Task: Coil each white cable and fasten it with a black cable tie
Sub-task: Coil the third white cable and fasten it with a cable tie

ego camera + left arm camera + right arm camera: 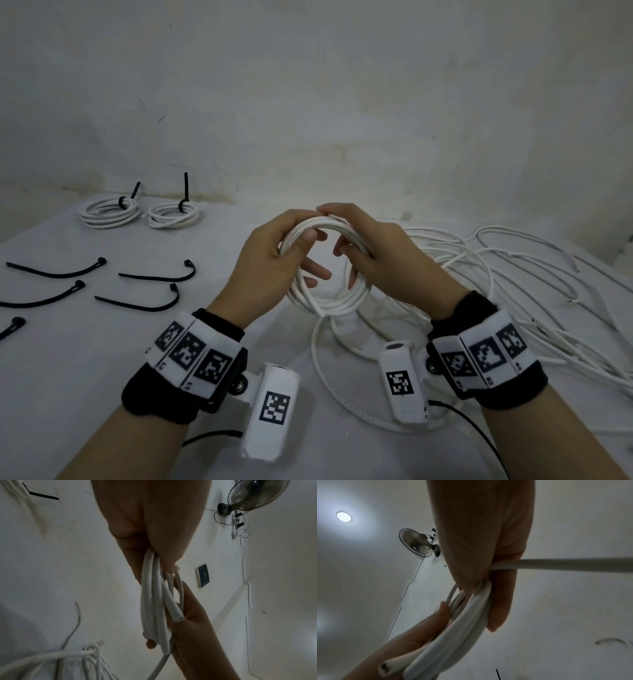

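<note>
Above the middle of the table I hold a partly wound white cable coil (325,301) between both hands. My left hand (274,263) grips its left side, thumb over the strands and fingers through the loop. My right hand (376,257) curls over the top right of the coil, with its fingertips at the top of the loop. In the left wrist view the coil (154,601) shows a cut end (179,619) lying against the right palm. In the right wrist view one strand (573,563) runs off to the right from the coil (462,628). Several black cable ties (154,274) lie at the left.
Two coils (108,212) (173,214), each fastened with a black tie, lie at the back left by the wall. A tangle of loose white cables (513,291) covers the right of the table. The held cable's tail (329,377) loops down between my wrists.
</note>
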{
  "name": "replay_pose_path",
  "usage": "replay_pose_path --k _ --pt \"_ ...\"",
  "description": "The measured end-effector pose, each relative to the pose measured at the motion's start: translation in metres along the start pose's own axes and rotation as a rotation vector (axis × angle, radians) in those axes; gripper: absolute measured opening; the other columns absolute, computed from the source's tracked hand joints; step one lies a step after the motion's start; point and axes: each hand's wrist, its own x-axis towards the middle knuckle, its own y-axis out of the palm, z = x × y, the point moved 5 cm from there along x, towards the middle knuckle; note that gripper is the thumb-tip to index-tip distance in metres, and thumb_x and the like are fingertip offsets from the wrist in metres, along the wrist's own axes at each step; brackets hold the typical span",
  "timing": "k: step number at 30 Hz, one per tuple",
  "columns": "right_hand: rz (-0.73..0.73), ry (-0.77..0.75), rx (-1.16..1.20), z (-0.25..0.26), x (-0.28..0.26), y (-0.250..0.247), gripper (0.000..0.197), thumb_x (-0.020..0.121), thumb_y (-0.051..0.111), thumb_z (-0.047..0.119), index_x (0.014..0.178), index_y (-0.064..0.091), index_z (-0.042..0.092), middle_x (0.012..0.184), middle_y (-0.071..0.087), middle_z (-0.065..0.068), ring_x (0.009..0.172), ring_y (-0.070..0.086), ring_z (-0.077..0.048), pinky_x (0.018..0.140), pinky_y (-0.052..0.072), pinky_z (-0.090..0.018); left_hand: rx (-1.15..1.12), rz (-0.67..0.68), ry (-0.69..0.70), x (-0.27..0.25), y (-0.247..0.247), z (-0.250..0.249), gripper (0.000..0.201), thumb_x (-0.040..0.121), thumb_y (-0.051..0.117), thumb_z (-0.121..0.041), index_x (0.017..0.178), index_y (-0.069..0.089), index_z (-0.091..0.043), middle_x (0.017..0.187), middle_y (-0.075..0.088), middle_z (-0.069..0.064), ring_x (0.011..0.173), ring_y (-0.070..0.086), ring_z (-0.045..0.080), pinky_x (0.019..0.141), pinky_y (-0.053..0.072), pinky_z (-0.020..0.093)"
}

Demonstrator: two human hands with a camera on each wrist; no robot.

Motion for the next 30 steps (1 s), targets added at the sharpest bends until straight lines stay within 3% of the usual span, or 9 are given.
replay_pose_path --k 5,10,13,15,17,21,24,27,30 --pt "-0.029 -0.030 -0.031 0.000 0.001 -0.005 0.053 0.094 0.045 -0.004 0.137 0.046 0.027 0.089 0.065 -0.005 0.056 0.059 -0.003 0.052 0.040 -0.007 -0.081 -0.022 -0.001 0.000 0.002 0.003 0.024 0.098 0.044 -0.021 0.114 0.062 -0.016 0.094 0.070 0.003 0.061 0.070 0.021 0.057 0.057 0.030" --pt "-0.076 -0.025 -0.005 -0.004 0.001 -0.007 0.055 0.094 0.045 -0.004 0.137 0.047 0.030 0.091 0.066 -0.004 0.051 0.063 -0.007 0.054 0.045 -0.013 -0.273 0.016 -0.203 0.001 0.012 0.012 0.036 0.099 0.040 -0.029 0.121 0.050 -0.003 0.054 0.048 -0.006 0.045 0.048 0.010 0.052 0.051 0.026" --pt "-0.079 -0.034 0.015 0.000 0.001 -0.002 0.051 0.094 0.046 -0.002 0.136 0.049 0.026 0.090 0.066 -0.004 0.052 0.063 -0.006 0.054 0.042 -0.010 -0.299 -0.007 -0.261 0.003 0.011 0.015 0.036 0.099 0.039 -0.035 0.097 0.058 -0.004 0.049 0.031 -0.005 0.041 0.034 0.009 0.046 0.042 0.023" --pt "-0.073 -0.037 0.019 0.003 0.002 0.003 0.046 0.094 0.048 0.002 0.135 0.049 0.023 0.090 0.064 -0.005 0.057 0.063 -0.007 0.056 0.043 -0.011 -0.344 -0.058 -0.292 0.005 0.005 0.017 0.035 0.100 0.041 -0.034 0.076 0.051 -0.010 0.052 0.024 -0.003 0.040 0.025 0.009 0.042 0.035 0.021" --pt "-0.074 -0.016 0.015 0.002 0.002 0.006 0.040 0.095 0.053 0.012 0.134 0.048 0.022 0.086 0.063 -0.004 0.060 0.060 -0.010 0.057 0.044 -0.013 -0.399 -0.081 -0.306 0.007 0.003 0.018 0.034 0.099 0.042 -0.031 0.071 0.044 -0.014 0.053 0.022 -0.003 0.040 0.021 0.009 0.039 0.029 0.019" --pt "-0.040 0.178 0.250 -0.017 -0.005 -0.006 0.020 0.094 0.059 0.020 0.113 0.059 0.019 0.070 0.063 -0.003 0.053 0.064 -0.018 0.055 0.056 -0.030 -0.524 -0.164 -0.296 0.011 -0.008 0.018 0.034 0.101 0.039 -0.030 0.069 0.037 -0.017 0.048 0.021 -0.007 0.038 0.019 0.006 0.037 0.026 0.016" --pt "0.037 0.217 0.221 -0.040 -0.017 -0.017 0.005 0.090 0.063 0.009 0.092 0.066 0.012 0.068 0.065 0.002 0.062 0.064 -0.009 0.065 0.051 -0.020 -0.660 -0.237 -0.312 0.016 -0.022 0.024 0.036 0.101 0.038 -0.034 0.069 0.036 -0.018 0.046 0.023 -0.009 0.035 0.021 0.004 0.036 0.026 0.015" --pt "0.088 0.278 0.115 -0.060 -0.029 -0.018 0.009 0.086 0.065 0.008 0.085 0.065 0.017 0.074 0.069 0.006 0.068 0.063 -0.002 0.067 0.045 -0.018 -0.733 -0.260 -0.313 0.017 -0.032 0.028 0.037 0.100 0.037 -0.038 0.069 0.037 -0.018 0.046 0.024 -0.009 0.036 0.022 0.003 0.036 0.027 0.014" --pt "-0.025 0.299 0.117 -0.067 -0.027 -0.019 0.019 0.089 0.059 0.003 0.080 0.058 0.021 0.076 0.067 0.006 0.069 0.067 -0.005 0.064 0.045 -0.017 -0.751 -0.219 -0.316 0.017 -0.031 0.029 0.037 0.099 0.038 -0.041 0.070 0.039 -0.018 0.046 0.025 -0.010 0.035 0.023 0.003 0.036 0.028 0.014"
